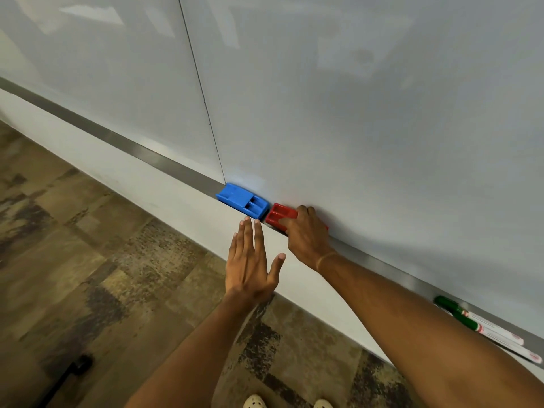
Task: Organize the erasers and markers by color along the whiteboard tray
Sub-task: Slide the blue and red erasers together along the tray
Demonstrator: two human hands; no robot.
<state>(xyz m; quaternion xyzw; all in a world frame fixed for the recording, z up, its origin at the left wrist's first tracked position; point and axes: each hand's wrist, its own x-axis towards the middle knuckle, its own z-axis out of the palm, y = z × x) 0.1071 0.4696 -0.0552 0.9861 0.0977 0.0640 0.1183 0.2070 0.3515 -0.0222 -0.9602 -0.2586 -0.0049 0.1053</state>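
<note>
A blue eraser (242, 200) lies on the grey whiteboard tray (123, 142), just right of the board's seam. Right beside it sits a red eraser (279, 214), and my right hand (306, 234) grips its right end with thumb in front and fingers behind. My left hand (250, 260) hovers flat with spread fingers just below the tray, fingertips near the gap between the two erasers, holding nothing. Two green-capped markers (482, 322) lie on the tray at the far right.
The whiteboard (353, 98) fills the upper view, with a white wall strip (147, 189) under the tray. Patterned brown carpet (88, 260) covers the floor. A black object (79, 366) lies on the floor at lower left. My shoes (256, 401) show at the bottom.
</note>
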